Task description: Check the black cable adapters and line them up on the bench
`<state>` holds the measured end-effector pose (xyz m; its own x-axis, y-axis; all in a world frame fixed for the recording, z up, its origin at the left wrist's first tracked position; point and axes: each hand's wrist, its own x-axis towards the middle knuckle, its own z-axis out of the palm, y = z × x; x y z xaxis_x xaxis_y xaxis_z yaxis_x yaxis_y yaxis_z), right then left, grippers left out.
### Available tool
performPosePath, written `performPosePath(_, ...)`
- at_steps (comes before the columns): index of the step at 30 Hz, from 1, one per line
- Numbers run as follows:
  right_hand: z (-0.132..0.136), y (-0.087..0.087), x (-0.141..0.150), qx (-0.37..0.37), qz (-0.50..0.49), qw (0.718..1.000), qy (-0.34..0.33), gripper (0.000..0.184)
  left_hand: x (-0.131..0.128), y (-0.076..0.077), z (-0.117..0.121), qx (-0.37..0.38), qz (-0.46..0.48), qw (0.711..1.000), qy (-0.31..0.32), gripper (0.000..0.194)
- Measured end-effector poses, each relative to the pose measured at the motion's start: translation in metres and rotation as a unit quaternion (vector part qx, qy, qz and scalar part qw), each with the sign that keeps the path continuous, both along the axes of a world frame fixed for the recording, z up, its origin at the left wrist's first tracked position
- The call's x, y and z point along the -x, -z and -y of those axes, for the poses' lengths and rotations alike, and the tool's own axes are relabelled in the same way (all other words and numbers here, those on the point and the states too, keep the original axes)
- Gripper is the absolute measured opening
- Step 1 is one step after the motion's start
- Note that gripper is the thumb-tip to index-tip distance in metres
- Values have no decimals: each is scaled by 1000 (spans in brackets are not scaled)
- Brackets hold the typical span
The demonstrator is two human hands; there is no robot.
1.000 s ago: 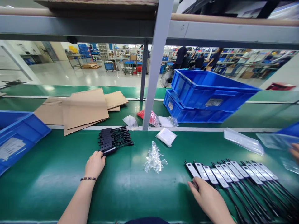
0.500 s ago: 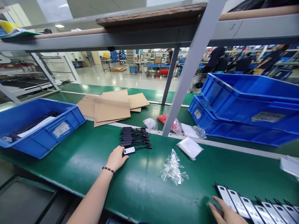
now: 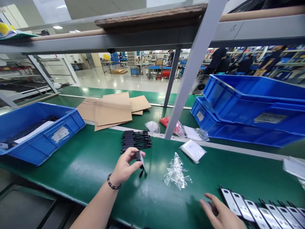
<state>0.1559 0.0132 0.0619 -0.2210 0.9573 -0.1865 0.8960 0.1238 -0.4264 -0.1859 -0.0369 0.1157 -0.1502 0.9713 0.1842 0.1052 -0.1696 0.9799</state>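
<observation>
My left hand (image 3: 127,165), with a beaded bracelet at the wrist, grips a small black-and-white device with short cables (image 3: 140,158) between thumb and fingers. The device is tilted above the table, its cable ends hanging down. Behind it lies a row of similar black cabled devices (image 3: 133,140). My right hand (image 3: 221,211) hovers at the lower right, thumb and forefinger apart; its other fingers are partly hidden. Just right of it, white-faced devices (image 3: 250,208) lie side by side in a slanting row. Between my hands rests a pile of small clear plastic pieces (image 3: 177,173).
A blue bin (image 3: 64,133) holding dark items stands at left; stacked blue bins (image 3: 238,124) are at right. Cardboard sheets (image 3: 114,109), a red bag (image 3: 175,125) and a white packet (image 3: 193,151) lie toward the back. A slanted grey post (image 3: 184,86) rises mid-table.
My left hand has lifted the nearest device from beside the row, tilting it and bringing it right. My right hand has moved slightly left, away from the white-faced devices.
</observation>
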Motion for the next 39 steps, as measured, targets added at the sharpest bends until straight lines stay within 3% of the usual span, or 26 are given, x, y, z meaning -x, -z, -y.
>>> performPosePath(2, 3, -10, 13, -38, -11, 999, -13, 42, -28, 3, -12, 43, 167, 981, 90, 29)
performPosePath(5, 5, -23, 30, -99, -43, 993, -48, 32, -73, 32, -33, 192, 354, 897, 184, 30)
performPosePath(7, 4, -27, 40, -132, -58, 987, -71, 24, -98, 56, -41, 269, 414, 846, 199, 40)
performPosePath(9, 3, -26, 49, -161, -59, 981, -89, 23, -114, 75, -43, 304, 439, 825, 186, 49)
performPosePath(12, 2, -18, 61, -206, -42, 970, -120, 25, -123, 86, -39, 296, 449, 828, 159, 54)
performPosePath(20, -11, 3, 91, -254, -17, 953, -165, 25, -116, 82, -34, 257, 465, 836, 137, 51)
performPosePath(39, -17, -2, 99, -199, -31, 967, -157, 27, -119, 77, -31, 241, 467, 842, 120, 40)
